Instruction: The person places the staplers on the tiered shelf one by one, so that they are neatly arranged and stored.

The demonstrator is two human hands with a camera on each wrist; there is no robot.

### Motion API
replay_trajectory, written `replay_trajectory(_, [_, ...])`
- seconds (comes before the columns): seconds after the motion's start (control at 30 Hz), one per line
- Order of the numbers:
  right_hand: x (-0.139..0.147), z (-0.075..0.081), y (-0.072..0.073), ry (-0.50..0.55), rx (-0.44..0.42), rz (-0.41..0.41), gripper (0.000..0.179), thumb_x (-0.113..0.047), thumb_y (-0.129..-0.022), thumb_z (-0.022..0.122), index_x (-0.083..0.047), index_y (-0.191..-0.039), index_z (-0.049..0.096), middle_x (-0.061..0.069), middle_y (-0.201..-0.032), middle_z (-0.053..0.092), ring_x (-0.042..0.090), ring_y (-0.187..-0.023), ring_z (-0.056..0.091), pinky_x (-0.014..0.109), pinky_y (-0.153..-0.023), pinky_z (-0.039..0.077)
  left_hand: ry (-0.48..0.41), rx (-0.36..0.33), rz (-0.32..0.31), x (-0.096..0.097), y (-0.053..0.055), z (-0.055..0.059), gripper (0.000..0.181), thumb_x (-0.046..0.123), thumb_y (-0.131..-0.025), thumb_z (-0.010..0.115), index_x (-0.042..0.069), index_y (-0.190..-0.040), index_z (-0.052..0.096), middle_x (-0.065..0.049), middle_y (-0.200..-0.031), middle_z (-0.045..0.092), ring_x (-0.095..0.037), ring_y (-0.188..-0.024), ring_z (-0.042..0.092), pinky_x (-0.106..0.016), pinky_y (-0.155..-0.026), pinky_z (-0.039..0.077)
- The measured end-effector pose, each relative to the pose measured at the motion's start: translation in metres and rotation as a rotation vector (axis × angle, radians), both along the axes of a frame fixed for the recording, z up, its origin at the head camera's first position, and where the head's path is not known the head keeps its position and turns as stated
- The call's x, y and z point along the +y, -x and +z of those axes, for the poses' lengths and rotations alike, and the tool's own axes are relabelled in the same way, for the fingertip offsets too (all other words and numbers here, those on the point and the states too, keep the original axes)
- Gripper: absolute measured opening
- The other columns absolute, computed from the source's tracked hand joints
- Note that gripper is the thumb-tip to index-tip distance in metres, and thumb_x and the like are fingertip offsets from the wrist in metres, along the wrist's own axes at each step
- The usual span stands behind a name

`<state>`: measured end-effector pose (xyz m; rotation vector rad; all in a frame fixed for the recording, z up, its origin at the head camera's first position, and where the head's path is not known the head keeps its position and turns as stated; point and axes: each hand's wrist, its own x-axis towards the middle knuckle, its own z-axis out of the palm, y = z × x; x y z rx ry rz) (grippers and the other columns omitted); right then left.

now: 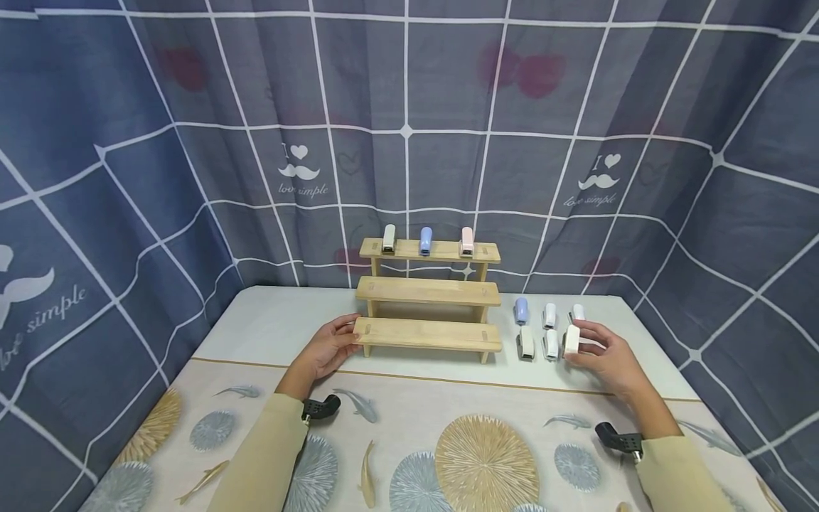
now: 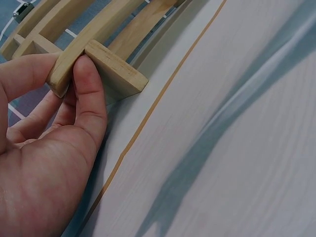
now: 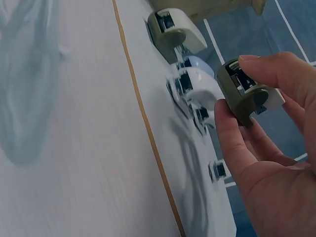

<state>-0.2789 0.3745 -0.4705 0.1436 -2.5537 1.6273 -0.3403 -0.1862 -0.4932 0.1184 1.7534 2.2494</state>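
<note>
My right hand [image 1: 606, 358] pinches a small cream stapler with an olive-green base [image 3: 236, 98] between thumb and fingers. In the right wrist view it is lifted off the table, its front end facing the camera. Beside it stand a cream stapler [image 1: 526, 343], a blue stapler [image 1: 521, 311] and several white staplers [image 1: 550, 344]. At the other side, my left hand [image 1: 331, 346] grips the left end of the lowest step of a three-tier wooden stand [image 1: 427, 334], thumb near the leg [image 2: 116, 71]. The top step carries a cream stapler [image 1: 389, 240], a blue stapler [image 1: 425, 241] and a pink stapler [image 1: 467, 242].
The stand is on a white table surface [image 1: 281, 306]. A patterned cloth [image 1: 384, 434] with a brown edge line covers the near part. Dark curtains [image 1: 358, 163] with white grid lines hang behind and at both sides. Both forearms wear black wrist mounts [image 1: 321, 407].
</note>
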Motion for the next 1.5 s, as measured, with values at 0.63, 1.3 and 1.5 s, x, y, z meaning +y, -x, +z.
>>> replay_trajectory(0.63, [-0.037,0.006,-0.003,0.058,0.027,0.069,0.079,-0.008,-0.080,0.086,-0.002,-0.148,0.048,-0.012,-0.122,0.057,-0.003,-0.101,0.064,0.019,-0.079,0.060,0.022,-0.004,0.005,-0.002,-0.001,0.001,0.066,-0.009,-0.098,0.055,-0.002,-0.158,0.028,-0.002,-0.119,0.060,-0.011,-0.096,0.065,-0.020,-0.080,0.058])
replay_trajectory(1.3, [-0.080,0.020,-0.002,0.159,0.045,0.151,0.077,-0.002,-0.078,0.086,-0.005,-0.147,0.050,0.007,-0.131,0.058,0.005,-0.102,0.066,0.022,-0.080,0.061,-0.003,0.023,-0.022,-0.001,0.000,0.000,0.066,-0.009,-0.098,0.054,-0.005,-0.158,0.025,-0.003,-0.119,0.058,-0.010,-0.098,0.066,-0.020,-0.082,0.058])
replay_trajectory(1.5, [-0.096,0.023,0.000,0.217,0.039,0.198,0.075,0.002,-0.079,0.084,-0.001,-0.145,0.051,-0.004,-0.126,0.061,0.006,-0.102,0.067,0.023,-0.080,0.061,0.009,0.030,-0.018,-0.001,-0.001,0.000,0.066,-0.009,-0.098,0.054,-0.006,-0.158,0.025,-0.003,-0.120,0.059,-0.010,-0.098,0.065,-0.020,-0.083,0.058])
